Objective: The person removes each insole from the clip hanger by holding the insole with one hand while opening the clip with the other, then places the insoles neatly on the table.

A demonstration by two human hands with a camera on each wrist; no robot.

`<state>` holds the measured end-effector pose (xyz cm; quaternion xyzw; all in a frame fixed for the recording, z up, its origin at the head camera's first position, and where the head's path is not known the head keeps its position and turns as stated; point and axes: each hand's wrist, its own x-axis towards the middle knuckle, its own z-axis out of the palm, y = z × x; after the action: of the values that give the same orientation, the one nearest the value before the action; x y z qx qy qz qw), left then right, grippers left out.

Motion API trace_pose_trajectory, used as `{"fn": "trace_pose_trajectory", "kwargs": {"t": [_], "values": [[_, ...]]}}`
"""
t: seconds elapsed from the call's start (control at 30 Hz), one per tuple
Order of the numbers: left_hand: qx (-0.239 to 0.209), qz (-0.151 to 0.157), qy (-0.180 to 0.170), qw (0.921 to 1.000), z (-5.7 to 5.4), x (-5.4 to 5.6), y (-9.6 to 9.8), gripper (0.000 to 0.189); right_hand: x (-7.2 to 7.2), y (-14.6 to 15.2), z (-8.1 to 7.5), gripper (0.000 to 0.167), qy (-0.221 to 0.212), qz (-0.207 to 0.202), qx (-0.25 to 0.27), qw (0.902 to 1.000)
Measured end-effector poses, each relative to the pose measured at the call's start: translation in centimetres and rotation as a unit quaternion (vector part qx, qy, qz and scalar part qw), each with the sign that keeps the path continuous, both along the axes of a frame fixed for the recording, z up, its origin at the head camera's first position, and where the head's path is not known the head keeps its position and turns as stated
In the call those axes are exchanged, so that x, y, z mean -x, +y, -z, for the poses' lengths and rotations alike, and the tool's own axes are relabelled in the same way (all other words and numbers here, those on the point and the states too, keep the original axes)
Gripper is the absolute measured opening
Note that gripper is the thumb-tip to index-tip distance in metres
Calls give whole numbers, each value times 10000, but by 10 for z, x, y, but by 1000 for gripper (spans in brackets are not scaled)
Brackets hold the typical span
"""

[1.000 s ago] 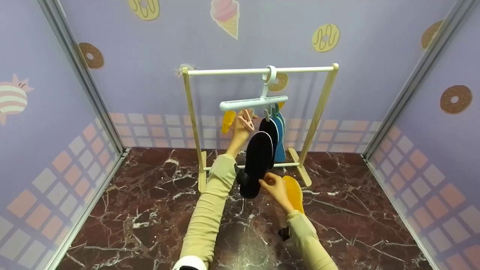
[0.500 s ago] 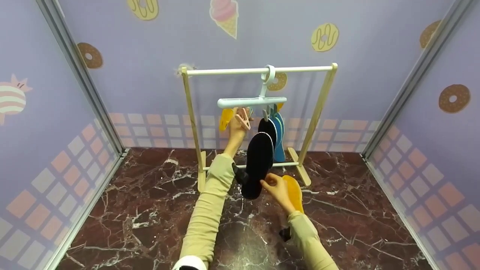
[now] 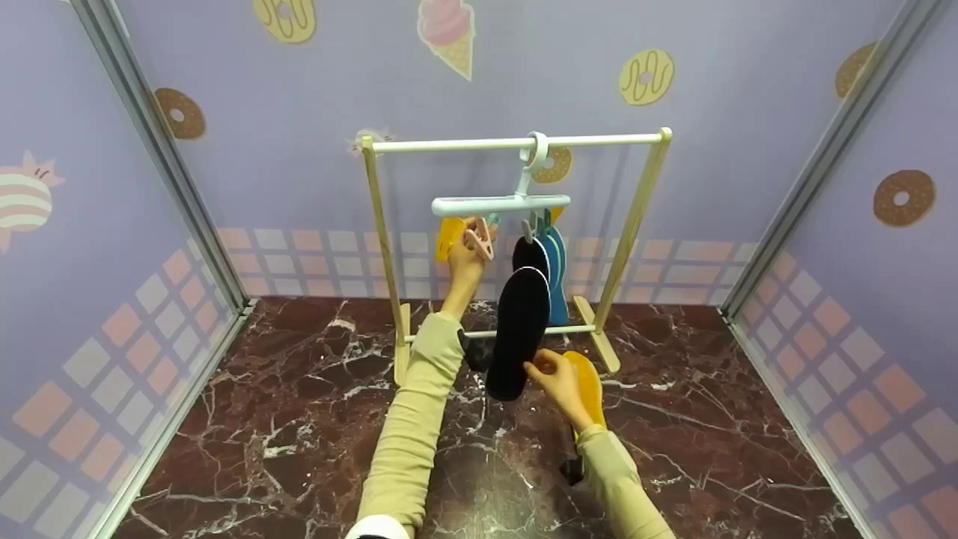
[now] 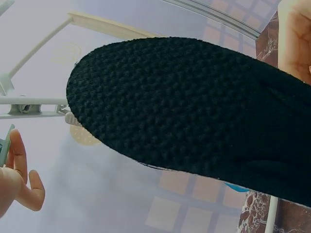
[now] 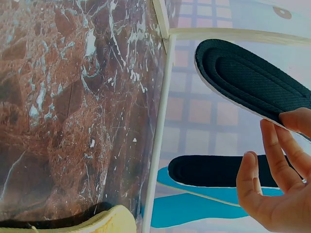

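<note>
My right hand (image 3: 557, 378) pinches the edge of a black insole (image 3: 520, 329) between thumb and fingers. The insole is held upright in front of the rack, its dished side facing the right wrist view. Under the left part of the white hanger (image 3: 501, 203), my left hand (image 3: 465, 262) pinches a green clothespin (image 4: 6, 145), partly cut off in the left wrist view. A pink clothespin (image 3: 480, 241) and a yellow clothespin (image 3: 449, 238) are beside that hand. Another black insole (image 5: 209, 171) and blue insoles (image 5: 194, 211) hang from the hanger's right part.
The hanger hooks over the white rail (image 3: 599, 140) of a small wooden rack (image 3: 645, 198). A yellow insole (image 3: 587, 378) lies on the dark marble-patterned surface (image 3: 284, 464), beside my right wrist. Patterned walls (image 3: 247, 187) stand behind and on both sides.
My left hand, with the clothespins beside it, has shifted slightly left. The hanger has drifted a little left. The held black insole has moved slightly right and down with my right hand.
</note>
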<state>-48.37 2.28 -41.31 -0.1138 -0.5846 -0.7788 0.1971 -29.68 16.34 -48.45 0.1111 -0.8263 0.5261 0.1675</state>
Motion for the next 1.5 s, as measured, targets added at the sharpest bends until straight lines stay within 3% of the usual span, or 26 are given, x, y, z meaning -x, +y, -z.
{"fn": "trace_pose_trajectory", "kwargs": {"t": [0.03,0.07,0.17,0.2,0.27,0.3,0.37,0.47,0.57,0.67,0.7,0.73,0.77,0.8,0.83,0.9,1.0,1.03,1.07,1.1,1.13,1.23,1.33,1.43,1.5], "values": [[-61,103,-22,9999,-4,-5,-1,32,0,0,1,9,-17,12,8,10000],[-132,96,236,9996,-1,-2,-2,29,1,1,1,9,1,44,-2,10000],[-111,-191,456,9987,-10,-14,-3,22,5,5,9,10,18,145,-19,9999],[105,-431,293,9986,-22,-28,-3,22,8,7,13,10,35,172,-21,9998],[280,-753,289,9964,-34,-40,-3,19,13,11,22,10,76,197,-19,9998],[504,-941,110,9942,-44,-51,-3,18,16,13,26,10,73,211,-30,9997],[660,-1143,88,9912,-51,-57,-3,17,20,17,32,10,51,223,-17,9997],[778,-1304,187,9882,-51,-59,-5,17,21,22,35,10,92,333,-128,9993],[266,-1148,559,9915,-16,-16,-3,22,20,26,35,10,163,557,-285,9979],[-165,-836,27,9964,22,37,0,27,18,30,34,12,190,867,-499,9948],[-374,-700,-250,9965,38,59,3,28,17,31,33,12,165,915,-484,9945],[-597,-482,-549,9955,48,68,5,29,17,32,33,12,157,952,-474,9942],[-798,-205,-969,9919,56,76,6,28,16,33,34,12,176,948,-470,9942],[-972,52,-1502,9839,59,80,8,28,16,34,34,12,156,975,-437,9942],[-1266,402,-1772,9752,64,85,10,27,16,35,34,11,148,978,-384,9944],[-1936,1225,-2279,9464,75,94,14,29,16,36,35,11,126,920,-184,9955],[-2320,2056,-3004,9020,17,26,11,31,14,37,35,11,50,957,-58,9954],[-2390,2381,-2926,8948,8,14,11,31,14,38,35,11,34,977,-72,9952],[-2364,2455,-2975,8918,-7,-4,11,31,14,38,35,11,13,986,-72,9951],[-2304,2613,-2896,8915,-20,-18,10,29,14,39,35,11,-7,1016,-103,9948],[-2207,2589,-2895,8947,-39,-40,9,27,13,39,35,11,-20,1036,-138,9945],[-1950,2476,-2780,9074,-41,-39,14,23,13,40,34,11,-58,1058,-131,9943],[-1767,2193,-2884,9152,-70,-71,13,28,12,43,34,11,-141,1076,-135,9940],[-1762,2438,-2738,9135,-81,-87,8,34,11,48,34,13,-302,1128,-210,9929],[-1801,2675,-2627,9094,-84,-91,5,40,9,52,34,14,-437,1199,-226,9916]]}}
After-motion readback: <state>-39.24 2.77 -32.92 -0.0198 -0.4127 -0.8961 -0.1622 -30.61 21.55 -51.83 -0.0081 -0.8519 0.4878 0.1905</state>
